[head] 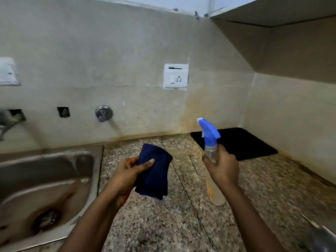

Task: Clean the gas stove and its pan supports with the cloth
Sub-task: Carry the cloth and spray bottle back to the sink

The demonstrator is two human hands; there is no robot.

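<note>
1. One dark blue cloth (pixel 154 171), folded, gripped by left hand (pixel 127 176) above granite counter (pixel 163 224).
2. One spray bottle (pixel 211 142) clutched in right hand (pixel 222 167).
3. One steel sink (pixel 45 188) at left.
4. One black mat (pixel 243 140) in corner.

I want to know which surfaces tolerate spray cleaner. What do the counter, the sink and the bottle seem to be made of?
Counter: looks like polished granite, speckled brown-grey grain with dark seams.
Sink: apparently stainless steel, a dull silvery sheen with brownish stains near the drain.
Spray bottle: seems clear plastic with a blue plastic trigger head, held in the right hand.
</note>
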